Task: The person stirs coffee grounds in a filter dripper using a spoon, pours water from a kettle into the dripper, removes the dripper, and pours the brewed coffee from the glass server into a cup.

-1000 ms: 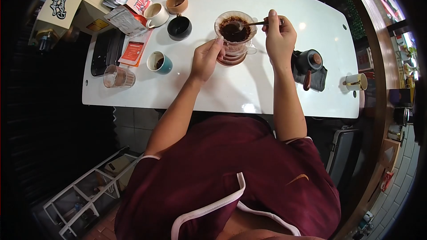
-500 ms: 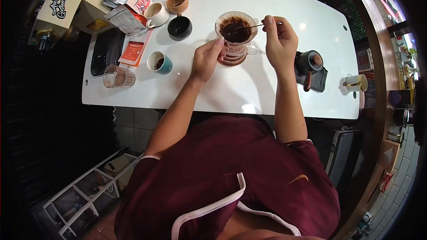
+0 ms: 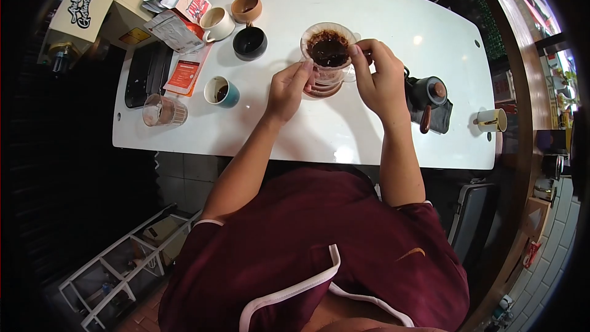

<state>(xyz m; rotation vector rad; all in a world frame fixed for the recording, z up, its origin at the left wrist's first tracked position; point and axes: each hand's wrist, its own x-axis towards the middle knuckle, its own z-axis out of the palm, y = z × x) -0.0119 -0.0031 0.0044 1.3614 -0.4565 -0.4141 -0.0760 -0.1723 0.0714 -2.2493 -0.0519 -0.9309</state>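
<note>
A clear coffee dripper point(image 3: 332, 74) with dark wet coffee grounds point(image 3: 329, 49) in its paper filter point(image 3: 311, 32) sits on a glass server point(image 3: 324, 91). My left hand point(image 3: 289, 89) pinches the dripper's near-left side, thumb at the rim. At its right rim is my right hand point(image 3: 376, 77), closed in a pinch on a thin spoon, most of which the fingers now hide. A dark kettle point(image 3: 428, 91) with a wooden handle stands on a black cloth right of that hand.
Left of my hands stand a teal cup point(image 3: 228, 95), a black cup point(image 3: 250, 43), a cream mug point(image 3: 217, 24), a tan cup point(image 3: 246, 7) and a ribbed glass point(image 3: 165, 110). Coffee bags point(image 3: 175, 29) lean beside a grinder point(image 3: 92, 6). A white mug point(image 3: 491, 120) is at the right edge.
My right hand has moved left and down with the spoon, closer to the dripper's rim. My left hand stays at the dripper's side. The whole view has shifted slightly.
</note>
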